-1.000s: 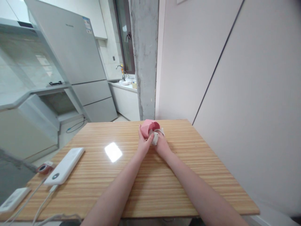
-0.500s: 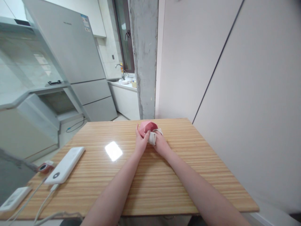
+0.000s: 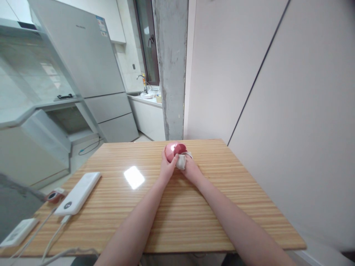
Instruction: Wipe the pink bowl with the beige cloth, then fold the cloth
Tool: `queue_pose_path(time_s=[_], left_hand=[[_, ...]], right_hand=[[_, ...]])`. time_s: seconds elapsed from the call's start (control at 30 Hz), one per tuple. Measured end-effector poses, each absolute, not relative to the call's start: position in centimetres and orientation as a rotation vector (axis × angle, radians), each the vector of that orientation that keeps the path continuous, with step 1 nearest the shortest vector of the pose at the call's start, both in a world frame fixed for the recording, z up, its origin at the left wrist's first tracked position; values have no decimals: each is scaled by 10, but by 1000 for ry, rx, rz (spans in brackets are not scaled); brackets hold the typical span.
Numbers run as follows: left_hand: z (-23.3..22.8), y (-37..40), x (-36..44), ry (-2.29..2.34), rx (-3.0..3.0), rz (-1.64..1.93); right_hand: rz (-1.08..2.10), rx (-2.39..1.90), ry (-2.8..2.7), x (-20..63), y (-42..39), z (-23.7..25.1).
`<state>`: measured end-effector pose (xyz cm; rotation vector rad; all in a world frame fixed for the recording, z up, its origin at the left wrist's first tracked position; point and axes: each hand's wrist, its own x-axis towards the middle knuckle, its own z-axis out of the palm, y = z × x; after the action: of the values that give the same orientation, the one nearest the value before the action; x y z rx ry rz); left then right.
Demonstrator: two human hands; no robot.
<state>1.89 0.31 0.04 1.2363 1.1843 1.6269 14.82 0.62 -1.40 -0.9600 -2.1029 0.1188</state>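
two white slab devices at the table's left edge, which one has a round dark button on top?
The larger power bank, lying diagonally nearer the table's middle. Its button sits at the near end. The smaller white device at the corner shows none.

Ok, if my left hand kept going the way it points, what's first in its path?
The left hand already touches the pink cup; past that comes bare table, then probably the concrete pillar, though depth is unclear.

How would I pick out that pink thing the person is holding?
Look to the far middle of the striped wooden table, where both arms meet. The left hand cups a pink cup; the right hand presses a white cloth against it. Nothing else there is pink and rounded.
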Motion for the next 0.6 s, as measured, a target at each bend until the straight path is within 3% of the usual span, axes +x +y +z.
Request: queue_pose_path(time_s=[0.6], left_hand=[[8, 13, 4, 1189, 1234, 1506]], right_hand=[[-23, -1012, -2197, 152, 6, -10]])
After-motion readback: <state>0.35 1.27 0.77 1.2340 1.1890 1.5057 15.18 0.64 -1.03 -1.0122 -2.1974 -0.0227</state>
